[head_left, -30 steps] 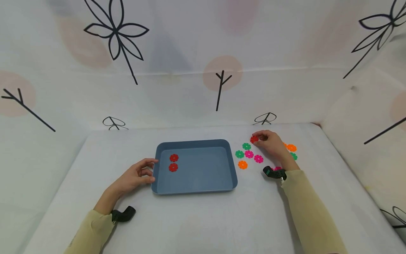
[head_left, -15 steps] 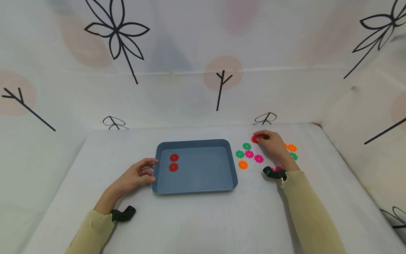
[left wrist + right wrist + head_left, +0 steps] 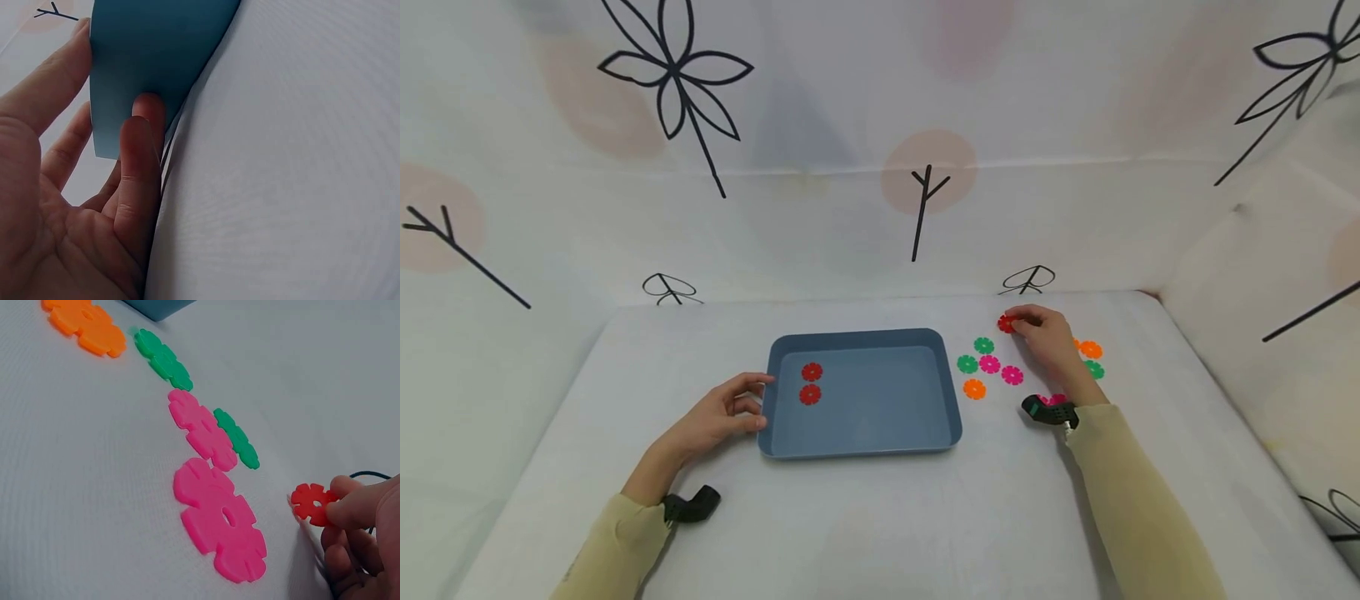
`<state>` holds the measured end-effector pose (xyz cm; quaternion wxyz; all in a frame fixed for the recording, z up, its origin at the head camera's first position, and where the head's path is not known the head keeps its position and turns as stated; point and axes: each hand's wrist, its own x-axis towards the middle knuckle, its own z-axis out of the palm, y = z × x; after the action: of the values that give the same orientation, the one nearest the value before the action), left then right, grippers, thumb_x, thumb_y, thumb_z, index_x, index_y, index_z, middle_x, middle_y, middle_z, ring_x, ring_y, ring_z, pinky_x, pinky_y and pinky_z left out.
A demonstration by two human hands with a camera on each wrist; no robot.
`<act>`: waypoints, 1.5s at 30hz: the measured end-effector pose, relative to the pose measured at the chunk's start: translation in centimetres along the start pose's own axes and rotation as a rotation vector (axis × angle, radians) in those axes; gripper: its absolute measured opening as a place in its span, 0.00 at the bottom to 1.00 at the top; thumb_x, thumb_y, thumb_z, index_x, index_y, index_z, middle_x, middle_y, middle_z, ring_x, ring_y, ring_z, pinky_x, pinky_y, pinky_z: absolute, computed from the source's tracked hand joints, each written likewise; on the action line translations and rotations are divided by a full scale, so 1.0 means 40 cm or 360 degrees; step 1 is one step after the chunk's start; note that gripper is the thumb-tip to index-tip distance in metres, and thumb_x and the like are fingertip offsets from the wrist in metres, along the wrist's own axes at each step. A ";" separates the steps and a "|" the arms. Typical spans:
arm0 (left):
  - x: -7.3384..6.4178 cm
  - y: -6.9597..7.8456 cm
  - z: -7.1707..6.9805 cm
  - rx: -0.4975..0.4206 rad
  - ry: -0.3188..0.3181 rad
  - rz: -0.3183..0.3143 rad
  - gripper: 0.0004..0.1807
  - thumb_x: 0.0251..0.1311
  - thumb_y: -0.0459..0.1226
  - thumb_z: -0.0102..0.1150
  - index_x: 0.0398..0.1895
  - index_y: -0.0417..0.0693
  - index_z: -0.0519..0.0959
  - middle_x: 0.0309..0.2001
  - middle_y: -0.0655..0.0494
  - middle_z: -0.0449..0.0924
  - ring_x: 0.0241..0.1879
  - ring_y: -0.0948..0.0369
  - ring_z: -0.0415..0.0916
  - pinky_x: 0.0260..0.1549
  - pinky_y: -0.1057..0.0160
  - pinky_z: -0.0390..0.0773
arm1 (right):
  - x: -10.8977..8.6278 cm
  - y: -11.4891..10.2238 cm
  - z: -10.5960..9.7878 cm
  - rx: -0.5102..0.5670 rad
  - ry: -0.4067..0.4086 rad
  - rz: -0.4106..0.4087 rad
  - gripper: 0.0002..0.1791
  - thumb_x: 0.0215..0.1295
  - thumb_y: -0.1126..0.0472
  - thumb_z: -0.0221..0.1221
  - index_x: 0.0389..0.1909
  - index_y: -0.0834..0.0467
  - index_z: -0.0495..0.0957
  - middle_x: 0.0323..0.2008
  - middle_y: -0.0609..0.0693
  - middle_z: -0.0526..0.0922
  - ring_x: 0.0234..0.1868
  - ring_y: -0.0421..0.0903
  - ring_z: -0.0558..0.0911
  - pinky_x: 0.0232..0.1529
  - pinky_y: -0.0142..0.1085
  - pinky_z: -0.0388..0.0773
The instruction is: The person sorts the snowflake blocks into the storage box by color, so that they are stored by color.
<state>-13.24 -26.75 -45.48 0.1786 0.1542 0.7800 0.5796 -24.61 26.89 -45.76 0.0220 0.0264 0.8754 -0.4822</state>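
Note:
At the back right my right hand [image 3: 1047,337] pinches a red flower-shaped plastic disc [image 3: 312,503] between thumb and fingertips. The disc is tipped up, its lower edge at or close to the table; contact is unclear. My left hand [image 3: 718,415] rests against the left outer wall of a blue-grey tray [image 3: 880,454], fingers relaxed and loosely bent, as the left wrist view shows on the tray wall [image 3: 150,50]. Inside the tray, near its left end, two red discs [image 3: 811,383] lie one behind the other.
Between tray and right hand lie green [image 3: 983,345], pink [image 3: 1012,376] and orange [image 3: 974,389] discs. More orange [image 3: 1091,350], green [image 3: 1095,369] and pink [image 3: 1057,399] discs lie around the right wrist, partly covered. A patterned white cloth wall [image 3: 820,233] stands behind the table.
My right hand has shifted slightly right and back, with the red disc pinched in its fingers. The left hand, the tray and the other discs have stayed put.

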 end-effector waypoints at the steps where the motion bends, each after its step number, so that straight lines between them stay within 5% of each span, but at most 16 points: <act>1: -0.001 0.000 0.000 0.0002 0.0001 -0.0004 0.35 0.60 0.30 0.67 0.69 0.36 0.64 0.56 0.36 0.65 0.40 0.60 0.79 0.41 0.67 0.78 | 0.000 -0.001 0.000 -0.0001 0.0000 0.0009 0.17 0.76 0.62 0.49 0.61 0.60 0.76 0.60 0.61 0.72 0.60 0.58 0.67 0.58 0.46 0.70; 6: -0.001 -0.001 0.000 0.0017 0.0002 -0.0040 0.35 0.61 0.32 0.67 0.70 0.38 0.64 0.57 0.36 0.65 0.41 0.60 0.79 0.42 0.67 0.78 | 0.000 -0.007 -0.003 -0.0032 -0.0021 0.0054 0.19 0.77 0.60 0.49 0.63 0.60 0.74 0.62 0.61 0.72 0.61 0.59 0.67 0.59 0.47 0.70; 13: -0.002 0.002 -0.002 0.0002 -0.0003 -0.0021 0.35 0.61 0.31 0.67 0.70 0.37 0.64 0.57 0.35 0.64 0.41 0.60 0.79 0.41 0.67 0.78 | -0.005 -0.025 -0.015 -0.0022 -0.0014 0.0056 0.21 0.74 0.60 0.51 0.65 0.59 0.74 0.62 0.61 0.71 0.57 0.59 0.73 0.43 0.30 0.75; 17: -0.003 0.004 -0.002 -0.0004 -0.0003 -0.0022 0.35 0.60 0.31 0.67 0.70 0.37 0.64 0.57 0.35 0.64 0.41 0.60 0.79 0.41 0.67 0.78 | -0.012 -0.046 -0.017 0.0042 -0.0010 0.0002 0.21 0.73 0.61 0.53 0.65 0.60 0.74 0.62 0.61 0.72 0.56 0.58 0.74 0.42 0.28 0.75; 26: -0.004 0.008 -0.001 -0.0001 0.0004 -0.0020 0.35 0.60 0.32 0.68 0.70 0.38 0.64 0.57 0.36 0.65 0.41 0.60 0.79 0.42 0.67 0.77 | -0.041 -0.123 0.017 0.0068 -0.0122 -0.0188 0.19 0.73 0.63 0.55 0.62 0.61 0.76 0.60 0.62 0.74 0.54 0.60 0.79 0.52 0.42 0.79; 32: -0.004 0.006 -0.001 -0.0001 0.0007 -0.0029 0.35 0.60 0.32 0.68 0.69 0.38 0.65 0.56 0.36 0.65 0.41 0.60 0.79 0.43 0.68 0.77 | -0.058 -0.167 0.060 -0.0024 -0.0215 -0.0306 0.17 0.72 0.64 0.57 0.59 0.59 0.78 0.55 0.59 0.78 0.47 0.58 0.82 0.48 0.48 0.80; 45: -0.004 0.003 -0.002 -0.0007 0.0007 -0.0020 0.35 0.60 0.31 0.68 0.69 0.37 0.65 0.56 0.36 0.65 0.41 0.60 0.79 0.42 0.67 0.78 | -0.111 -0.248 0.186 -0.0120 -0.0463 -0.0711 0.13 0.65 0.71 0.60 0.48 0.58 0.84 0.47 0.53 0.83 0.42 0.51 0.83 0.42 0.40 0.81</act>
<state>-13.11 -26.85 -45.32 0.1808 0.1477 0.7800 0.5806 -20.76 15.20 -41.09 0.0415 -0.2379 0.8645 -0.4408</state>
